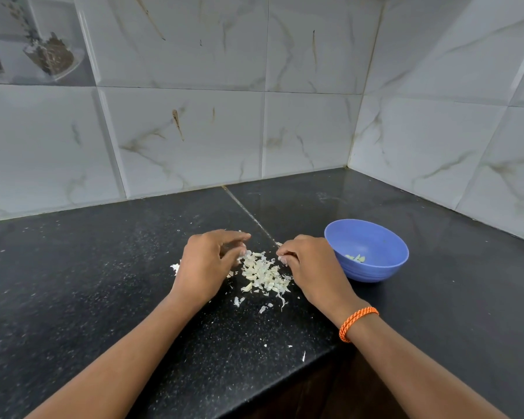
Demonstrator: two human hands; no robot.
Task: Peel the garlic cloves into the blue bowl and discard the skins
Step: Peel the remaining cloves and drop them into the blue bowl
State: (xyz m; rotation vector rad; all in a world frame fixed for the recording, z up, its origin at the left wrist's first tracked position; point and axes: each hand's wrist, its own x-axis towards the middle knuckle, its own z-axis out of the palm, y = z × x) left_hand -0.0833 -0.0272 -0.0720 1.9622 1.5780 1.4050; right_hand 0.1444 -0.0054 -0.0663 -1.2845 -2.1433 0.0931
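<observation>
Papery white garlic skins (265, 275) are heaped on the speckled black stone counter (103, 282) between the two hands. Skin scraps at the heap's edges are pinched by the curled fingers of the left hand (206, 264) and the right hand (310, 264). Just right of the right hand, a round blue plastic bowl (372, 267) is seen holding a few peeled cloves (356, 257).

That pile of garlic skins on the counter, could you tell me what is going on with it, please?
A person's left hand and right hand work at either side of the pile of skins on the black counter. A few peeled cloves lie in the blue bowl to the right. The skins are not yet discarded.
</observation>
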